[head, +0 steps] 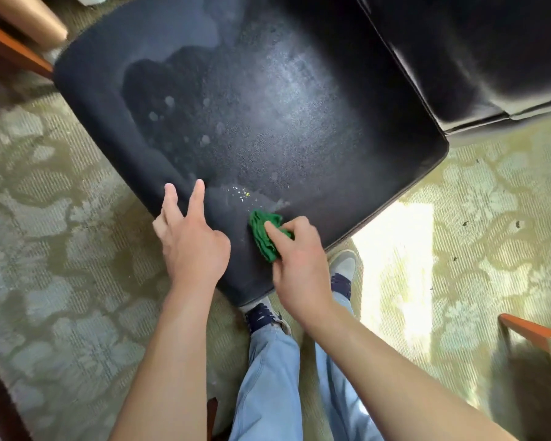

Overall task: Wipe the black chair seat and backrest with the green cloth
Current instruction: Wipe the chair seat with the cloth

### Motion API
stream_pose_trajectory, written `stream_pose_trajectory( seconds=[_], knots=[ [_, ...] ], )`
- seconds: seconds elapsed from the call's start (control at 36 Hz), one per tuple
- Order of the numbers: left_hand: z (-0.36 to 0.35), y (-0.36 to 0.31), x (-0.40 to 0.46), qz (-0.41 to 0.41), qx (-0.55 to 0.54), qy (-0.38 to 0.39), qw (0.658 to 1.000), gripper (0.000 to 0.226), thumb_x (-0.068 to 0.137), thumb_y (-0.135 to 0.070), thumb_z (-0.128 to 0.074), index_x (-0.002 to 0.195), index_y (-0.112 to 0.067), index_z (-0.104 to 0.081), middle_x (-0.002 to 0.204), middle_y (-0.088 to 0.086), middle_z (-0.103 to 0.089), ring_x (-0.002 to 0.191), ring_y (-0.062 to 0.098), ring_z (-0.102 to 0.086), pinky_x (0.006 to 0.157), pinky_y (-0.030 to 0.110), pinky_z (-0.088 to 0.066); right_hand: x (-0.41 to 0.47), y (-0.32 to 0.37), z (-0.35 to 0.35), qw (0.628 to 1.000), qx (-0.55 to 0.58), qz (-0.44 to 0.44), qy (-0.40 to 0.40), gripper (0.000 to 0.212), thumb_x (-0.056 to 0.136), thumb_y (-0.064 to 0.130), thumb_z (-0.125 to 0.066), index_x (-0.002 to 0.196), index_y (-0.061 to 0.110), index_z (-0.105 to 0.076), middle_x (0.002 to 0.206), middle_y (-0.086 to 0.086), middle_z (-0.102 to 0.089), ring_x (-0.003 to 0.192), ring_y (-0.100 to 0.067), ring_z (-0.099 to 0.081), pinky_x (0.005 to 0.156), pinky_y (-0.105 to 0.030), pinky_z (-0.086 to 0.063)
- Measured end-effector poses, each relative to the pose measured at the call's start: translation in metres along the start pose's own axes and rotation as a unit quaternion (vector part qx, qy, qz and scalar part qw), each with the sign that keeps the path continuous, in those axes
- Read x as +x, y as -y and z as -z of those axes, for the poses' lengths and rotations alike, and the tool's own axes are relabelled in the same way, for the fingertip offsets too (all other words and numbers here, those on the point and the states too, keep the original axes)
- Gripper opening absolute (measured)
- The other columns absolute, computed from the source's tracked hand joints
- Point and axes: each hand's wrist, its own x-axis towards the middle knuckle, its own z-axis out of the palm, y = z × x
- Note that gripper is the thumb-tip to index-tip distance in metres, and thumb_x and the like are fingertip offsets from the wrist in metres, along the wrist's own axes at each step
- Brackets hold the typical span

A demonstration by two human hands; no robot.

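A pale green carpet with a woven leaf-like pattern covers the floor, with a bright patch of sunlight on it to the right of the person's legs. On it stands the black chair; its broad, rounded-cornered seat fills the middle of the view, a matte, finely grained fabric with greyish hazy smears and a darker blotch toward the far left. The glossy black backrest rises at the far right. Small pale crumbs lie near the seat's near edge. The left hand rests on that near edge, its fingers straight and spread wide. Just right of it, the right hand grips the green cloth, a crumpled, folded wad of soft fabric, fingers curled round it, pressing it onto the seat. Blue jeans and dark-laced shoes show below.
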Motion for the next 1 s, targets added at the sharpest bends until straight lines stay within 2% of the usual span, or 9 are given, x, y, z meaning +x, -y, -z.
stream_pose_trajectory(
  seconds=[0.08,0.19,0.25,0.33,0.5,0.64,0.78,0.86,1.0],
  knots=[
    [0.004,0.001,0.0,-0.002,-0.004,0.003,1.0,0.084,0.084,0.0,-0.044,0.155,-0.044,-0.029,0.168,-0.009,-0.007,0.144,0.03,-0.021,0.108,0.042,-0.036,0.008,-0.007,0.014,0.998,0.035,0.023,-0.037,0.057,0.073,0.005,-0.046,0.128,0.015,-0.059,0.113,-0.01,-0.05,0.101,-0.028,-0.051,0.084,-0.038,-0.048],
    [0.002,0.01,-0.001,-0.012,-0.012,-0.009,1.0,0.084,0.084,0.004,-0.043,0.153,-0.044,-0.031,0.167,-0.014,-0.011,0.143,0.026,-0.023,0.098,0.038,-0.04,0.036,-0.037,0.048,0.991,0.016,-0.031,-0.129,0.056,0.076,0.005,-0.048,0.131,0.013,-0.058,0.119,-0.011,-0.048,0.108,-0.027,-0.051,0.096,-0.031,-0.042],
    [-0.001,0.016,-0.003,-0.027,-0.023,-0.022,0.999,0.083,0.083,0.007,-0.042,0.153,-0.038,-0.033,0.166,-0.015,-0.013,0.142,0.023,-0.023,0.097,0.034,-0.038,0.051,-0.048,0.057,0.99,-0.013,-0.062,-0.125,0.054,0.081,0.004,-0.051,0.134,0.016,-0.055,0.122,-0.008,-0.046,0.111,-0.026,-0.051,0.093,-0.027,-0.04],
    [-0.007,0.019,-0.006,-0.031,-0.041,-0.03,0.998,0.083,0.082,0.011,-0.04,0.153,-0.032,-0.032,0.166,-0.017,-0.012,0.144,0.019,-0.019,0.094,0.026,-0.032,0.062,-0.046,0.053,0.991,-0.044,-0.061,-0.115,0.053,0.083,0.003,-0.051,0.134,0.015,-0.054,0.123,-0.01,-0.045,0.111,-0.028,-0.05,0.092,-0.03,-0.042],
    [-0.012,0.025,-0.005,-0.031,-0.069,-0.038,0.996,0.088,0.08,0.016,-0.038,0.153,-0.033,-0.034,0.166,-0.02,-0.013,0.145,0.014,-0.017,0.099,0.017,-0.024,0.046,-0.004,0.018,0.996,-0.073,0.05,-0.007,0.054,0.075,0.0,-0.048,0.125,0.018,-0.06,0.118,-0.01,-0.047,0.106,-0.03,-0.048,0.073,-0.039,-0.051],
    [-0.007,0.028,-0.001,-0.035,-0.074,-0.042,0.996,0.087,0.082,0.015,-0.038,0.152,-0.035,-0.036,0.166,-0.022,-0.014,0.146,0.012,-0.017,0.104,0.018,-0.023,0.031,0.005,0.006,0.983,-0.076,0.146,0.076,0.056,0.076,0.004,-0.044,0.126,0.023,-0.06,0.115,-0.005,-0.051,0.105,-0.028,-0.05,0.068,-0.043,-0.053],
    [-0.001,0.031,0.002,-0.019,-0.11,-0.03,0.993,0.083,0.083,0.013,-0.038,0.151,-0.034,-0.038,0.164,-0.026,-0.013,0.147,0.005,-0.012,0.106,0.02,-0.026,0.06,0.003,0.032,0.981,-0.063,0.186,-0.006,0.06,0.071,0.003,-0.039,0.12,0.022,-0.066,0.118,-0.004,-0.058,0.101,-0.03,-0.053,0.079,-0.041,-0.05],
    [-0.002,0.034,-0.001,-0.001,-0.122,-0.032,0.992,0.083,0.081,0.013,-0.038,0.148,-0.036,-0.042,0.162,-0.023,-0.014,0.146,0.011,-0.016,0.101,0.023,-0.03,0.098,0.005,0.041,0.979,-0.083,0.176,-0.067,0.06,0.071,-0.001,-0.043,0.12,0.025,-0.067,0.12,-0.005,-0.059,0.1,-0.032,-0.052,0.081,-0.045,-0.047],
    [-0.004,0.041,-0.002,0.002,-0.135,-0.023,0.991,0.089,0.081,0.015,-0.039,0.147,-0.044,-0.043,0.161,-0.022,-0.012,0.145,0.013,-0.019,0.098,0.026,-0.035,0.133,0.02,0.027,0.983,-0.095,0.145,-0.059,0.064,0.073,-0.011,-0.043,0.123,0.022,-0.065,0.124,-0.006,-0.056,0.101,-0.033,-0.048,0.087,-0.046,-0.047]
  ],
)
